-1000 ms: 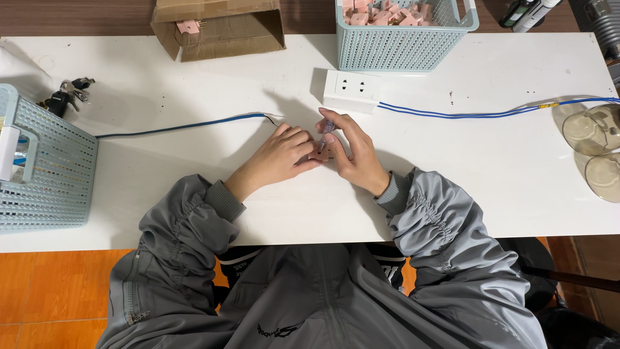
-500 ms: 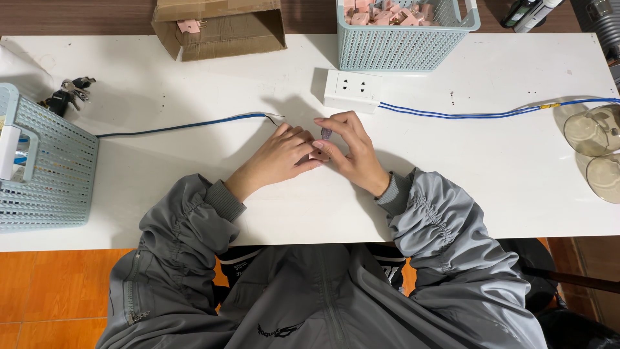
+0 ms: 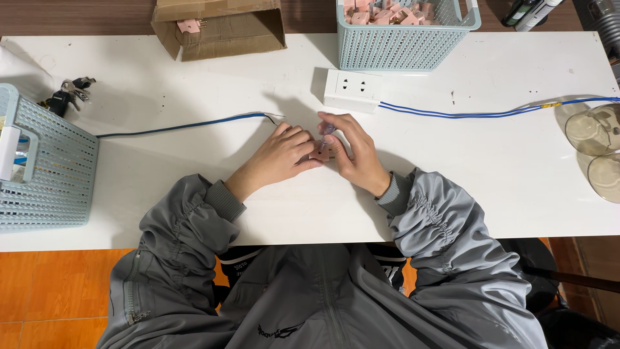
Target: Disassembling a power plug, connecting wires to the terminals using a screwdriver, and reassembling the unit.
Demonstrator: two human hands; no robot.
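My left hand (image 3: 284, 154) and my right hand (image 3: 352, 152) meet at the middle of the white table (image 3: 194, 187). Together they pinch a small pink part (image 3: 321, 153), mostly hidden by the fingers. My right hand also holds a thin tool with a purplish handle (image 3: 327, 131) that points down at the part. A blue cable (image 3: 187, 125) ends in bare wires just left of my left hand. A white socket block (image 3: 352, 90) lies just beyond my hands, with a blue cable (image 3: 478, 114) running off to the right.
A pale blue basket (image 3: 403, 39) of pink parts stands at the back. A cardboard box (image 3: 216, 26) with a pink part sits back left. Another blue basket (image 3: 45, 168) is at the left edge, keys (image 3: 64, 94) behind it. Glass cups (image 3: 597, 148) stand at the right edge.
My hands have stayed in place; only the fingers of my right hand have shifted slightly around the small part.
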